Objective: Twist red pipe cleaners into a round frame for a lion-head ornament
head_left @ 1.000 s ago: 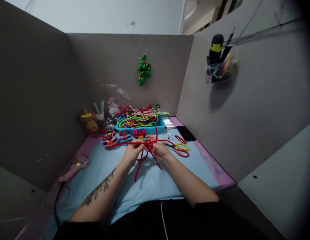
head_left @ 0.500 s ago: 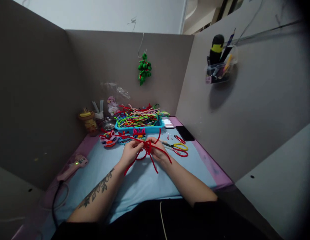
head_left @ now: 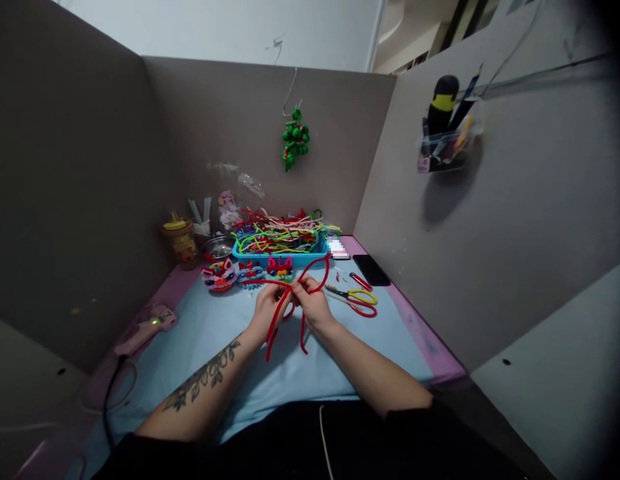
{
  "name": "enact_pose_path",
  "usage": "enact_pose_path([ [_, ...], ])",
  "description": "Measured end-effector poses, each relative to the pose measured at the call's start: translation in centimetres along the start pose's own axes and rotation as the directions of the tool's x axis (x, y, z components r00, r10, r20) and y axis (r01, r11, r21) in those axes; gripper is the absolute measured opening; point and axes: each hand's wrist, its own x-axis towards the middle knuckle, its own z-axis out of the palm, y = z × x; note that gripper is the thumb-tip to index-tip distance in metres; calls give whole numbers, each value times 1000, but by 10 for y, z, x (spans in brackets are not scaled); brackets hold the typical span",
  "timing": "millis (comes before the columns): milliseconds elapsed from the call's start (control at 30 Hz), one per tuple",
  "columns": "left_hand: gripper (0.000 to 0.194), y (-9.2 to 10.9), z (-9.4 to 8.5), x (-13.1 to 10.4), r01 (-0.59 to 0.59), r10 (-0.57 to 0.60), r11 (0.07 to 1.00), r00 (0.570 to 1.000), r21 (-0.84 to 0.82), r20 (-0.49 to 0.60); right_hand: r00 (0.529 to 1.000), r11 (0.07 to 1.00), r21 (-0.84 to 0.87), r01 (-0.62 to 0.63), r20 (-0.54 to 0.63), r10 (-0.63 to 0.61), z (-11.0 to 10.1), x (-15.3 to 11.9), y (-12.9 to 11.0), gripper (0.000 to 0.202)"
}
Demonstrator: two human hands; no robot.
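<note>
Red pipe cleaners (head_left: 304,333) are bunched between my two hands, held above the blue cloth. My left hand (head_left: 269,305) pinches them from the left, fingers closed. On the other side, my right hand (head_left: 313,303) grips the same bundle, its thumb and fingers pressed together close to the left fingertips. A loop stands up above the right hand, and several loose ends hang below or stick out to the left. The exact crossing of the stems is hidden by the fingers. Just beyond my hands sit small colourful animal-face figures (head_left: 220,276) made of pipe cleaners.
A blue tray (head_left: 280,261) heaped with coloured pipe cleaners stands at the back. To the right lie scissors (head_left: 357,298), a red tool (head_left: 361,281) and a phone (head_left: 371,270). A pink glue gun (head_left: 149,328) with a green light lies left. Grey partitions enclose the table.
The red bundle has been turned: a loop now rises above my right hand, and ends that pointed right now hang down. My hands have moved closer together. The view has shifted slightly.
</note>
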Motion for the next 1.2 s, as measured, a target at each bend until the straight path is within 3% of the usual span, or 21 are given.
enact_pose_path([
  [167, 24, 4, 1, 1, 42, -37, 998, 996, -56, 82, 993, 951, -290, 104, -24, -116, -8, 3, -5, 25],
  [367, 39, 6, 4, -2, 3, -3, 983, 1000, -185, 2, 984, 890, -439, 127, -55, -167, -13, 3, -10, 20],
  [533, 23, -2, 1, 0, 8, -25, 991, 992, -136, -125, 1000, 964, -263, 23, -10, -27, -12, 5, -12, 15],
  [667, 19, -6, -1, 3, 26, -46, 978, 995, -209, -91, 998, 976, -206, -64, 9, 68, -12, 8, -10, 16],
  [767, 22, -6, -1, 3, 60, -79, 971, 994, -231, -73, 995, 978, -181, -99, -43, 93, -13, 11, -4, 17],
  [867, 28, -6, -1, 3, 112, -131, 971, 988, -211, -78, 987, 990, -62, -128, -106, 121, -12, 14, 2, 24],
  [967, 27, -10, -3, 5, 113, -132, 976, 986, -184, -98, 967, 972, 99, -213, -123, 225, -10, 16, 1, 33],
  [1067, 23, -15, -6, 7, 121, -138, 973, 988, -196, -76, 937, 919, 221, -327, -50, 345, -10, 16, -5, 38],
  [1200, 22, -20, -9, 11, 170, -187, 956, 981, -239, -51, 896, 866, 237, -440, 53, 440, -15, 16, -13, 36],
])
